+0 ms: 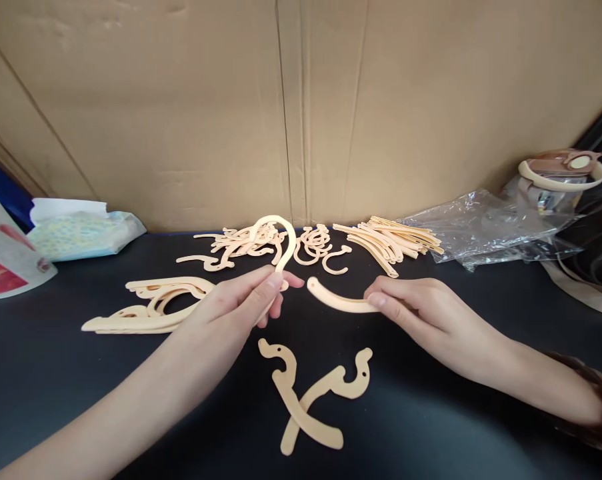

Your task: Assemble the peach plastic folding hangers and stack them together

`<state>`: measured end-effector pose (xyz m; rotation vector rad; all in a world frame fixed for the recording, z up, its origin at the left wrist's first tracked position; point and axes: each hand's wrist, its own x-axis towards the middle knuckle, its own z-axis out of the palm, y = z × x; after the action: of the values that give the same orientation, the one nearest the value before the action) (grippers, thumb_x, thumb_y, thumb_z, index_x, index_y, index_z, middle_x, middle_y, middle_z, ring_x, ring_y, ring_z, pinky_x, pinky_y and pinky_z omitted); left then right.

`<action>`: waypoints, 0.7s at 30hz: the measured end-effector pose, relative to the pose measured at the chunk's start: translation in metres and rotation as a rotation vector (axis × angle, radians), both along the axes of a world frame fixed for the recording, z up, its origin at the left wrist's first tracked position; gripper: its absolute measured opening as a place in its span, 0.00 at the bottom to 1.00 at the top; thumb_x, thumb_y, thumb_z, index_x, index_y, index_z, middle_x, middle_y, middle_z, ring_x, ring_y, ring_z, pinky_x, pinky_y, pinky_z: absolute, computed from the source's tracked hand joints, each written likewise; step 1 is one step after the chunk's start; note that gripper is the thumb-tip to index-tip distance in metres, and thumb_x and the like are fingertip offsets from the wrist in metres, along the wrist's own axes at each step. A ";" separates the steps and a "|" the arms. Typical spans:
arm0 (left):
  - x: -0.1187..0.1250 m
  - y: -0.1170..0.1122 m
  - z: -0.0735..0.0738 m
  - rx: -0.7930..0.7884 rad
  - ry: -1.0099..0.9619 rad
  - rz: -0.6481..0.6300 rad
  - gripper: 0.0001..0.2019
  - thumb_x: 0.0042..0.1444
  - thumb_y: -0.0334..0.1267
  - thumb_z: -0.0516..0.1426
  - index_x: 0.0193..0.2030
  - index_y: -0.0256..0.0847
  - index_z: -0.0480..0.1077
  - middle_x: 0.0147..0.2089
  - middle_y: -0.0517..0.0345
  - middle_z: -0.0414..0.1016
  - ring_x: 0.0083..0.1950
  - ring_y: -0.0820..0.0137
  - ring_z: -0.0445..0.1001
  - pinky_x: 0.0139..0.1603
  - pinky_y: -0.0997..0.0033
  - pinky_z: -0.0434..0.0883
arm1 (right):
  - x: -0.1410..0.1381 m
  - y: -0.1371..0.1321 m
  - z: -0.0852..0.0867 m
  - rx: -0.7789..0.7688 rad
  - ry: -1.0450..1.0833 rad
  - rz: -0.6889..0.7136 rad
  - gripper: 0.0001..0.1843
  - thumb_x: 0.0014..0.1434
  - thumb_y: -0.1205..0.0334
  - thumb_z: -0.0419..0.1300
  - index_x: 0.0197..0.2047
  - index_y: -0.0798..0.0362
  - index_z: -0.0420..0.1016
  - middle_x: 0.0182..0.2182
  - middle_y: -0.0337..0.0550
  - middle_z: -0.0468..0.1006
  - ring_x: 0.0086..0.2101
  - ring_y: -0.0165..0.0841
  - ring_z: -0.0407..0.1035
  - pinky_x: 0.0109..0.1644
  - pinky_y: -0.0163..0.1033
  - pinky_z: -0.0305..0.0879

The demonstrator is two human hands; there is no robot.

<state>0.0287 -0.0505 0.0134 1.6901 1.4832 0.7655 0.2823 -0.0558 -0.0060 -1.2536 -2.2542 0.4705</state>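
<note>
My left hand [253, 297] pinches a cream plastic hanger hook [291, 247] near its lower end, with the curve pointing up. A small round end of a piece shows by its fingertips. In my right hand [415, 303] is a curved cream hanger arm [338, 303], gripped at its right end; its holed left end points toward my left hand, a short gap apart. Below both hands, two wavy hanger arms [313, 430] lie crossed on the black table [191, 413]. Left of my left hand, a stack of hanger pieces [135, 325] is partly covered by my wrist.
Loose wavy pieces [241, 240], more hooks [313, 243] and a pile of curved arms [391, 240] lie along the back, before a cardboard wall [181, 113]. A tissue pack [85, 233] and white roll-like object [8, 253] stand left; clear plastic bags [473, 227] and a lidded bottle [555, 180] right.
</note>
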 end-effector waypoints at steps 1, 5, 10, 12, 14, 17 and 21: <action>0.000 0.000 0.001 -0.044 -0.032 -0.018 0.25 0.59 0.63 0.50 0.50 0.51 0.75 0.33 0.62 0.69 0.32 0.72 0.65 0.26 0.76 0.60 | 0.000 0.000 0.000 -0.009 -0.012 0.015 0.20 0.71 0.51 0.48 0.30 0.51 0.66 0.23 0.32 0.64 0.24 0.26 0.58 0.29 0.34 0.55; 0.001 -0.003 0.007 -0.312 -0.172 -0.112 0.28 0.55 0.63 0.55 0.56 0.50 0.74 0.34 0.60 0.75 0.28 0.73 0.67 0.30 0.74 0.67 | 0.001 0.001 0.000 -0.013 -0.004 0.078 0.17 0.68 0.51 0.54 0.32 0.51 0.73 0.25 0.33 0.71 0.25 0.25 0.61 0.30 0.32 0.56; 0.001 -0.008 0.017 -0.445 -0.213 -0.214 0.25 0.58 0.58 0.56 0.57 0.49 0.74 0.32 0.60 0.80 0.25 0.75 0.69 0.36 0.74 0.69 | 0.005 0.003 0.001 0.008 0.032 0.132 0.15 0.66 0.52 0.57 0.33 0.52 0.76 0.25 0.35 0.73 0.26 0.26 0.63 0.31 0.32 0.57; 0.001 -0.009 0.018 -0.453 -0.211 -0.246 0.24 0.58 0.57 0.56 0.55 0.48 0.76 0.31 0.59 0.81 0.25 0.74 0.70 0.34 0.75 0.69 | 0.007 0.004 0.002 0.025 0.028 0.153 0.15 0.66 0.52 0.57 0.34 0.52 0.77 0.25 0.36 0.72 0.26 0.27 0.63 0.31 0.33 0.57; 0.001 -0.008 0.018 -0.459 -0.218 -0.284 0.22 0.58 0.56 0.57 0.53 0.47 0.77 0.31 0.58 0.81 0.26 0.73 0.71 0.33 0.75 0.69 | 0.008 0.004 0.004 0.041 0.024 0.183 0.14 0.66 0.53 0.58 0.34 0.52 0.77 0.25 0.36 0.72 0.27 0.27 0.64 0.31 0.33 0.58; 0.000 -0.005 0.016 -0.458 -0.261 -0.378 0.19 0.59 0.55 0.57 0.49 0.49 0.79 0.30 0.59 0.80 0.25 0.74 0.70 0.30 0.76 0.70 | 0.008 0.003 0.008 0.036 0.030 0.229 0.12 0.66 0.55 0.59 0.36 0.52 0.79 0.25 0.37 0.73 0.28 0.27 0.66 0.32 0.32 0.59; -0.001 -0.004 0.013 -0.447 -0.213 -0.422 0.18 0.59 0.54 0.57 0.48 0.50 0.80 0.31 0.59 0.81 0.26 0.73 0.73 0.28 0.77 0.72 | 0.009 0.002 0.009 0.046 0.015 0.251 0.12 0.66 0.55 0.58 0.35 0.51 0.78 0.26 0.37 0.73 0.28 0.27 0.66 0.31 0.31 0.59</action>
<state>0.0280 -0.0545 0.0260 1.4524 1.0081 0.3391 0.2910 -0.0536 0.0033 -0.9455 -2.4072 0.5137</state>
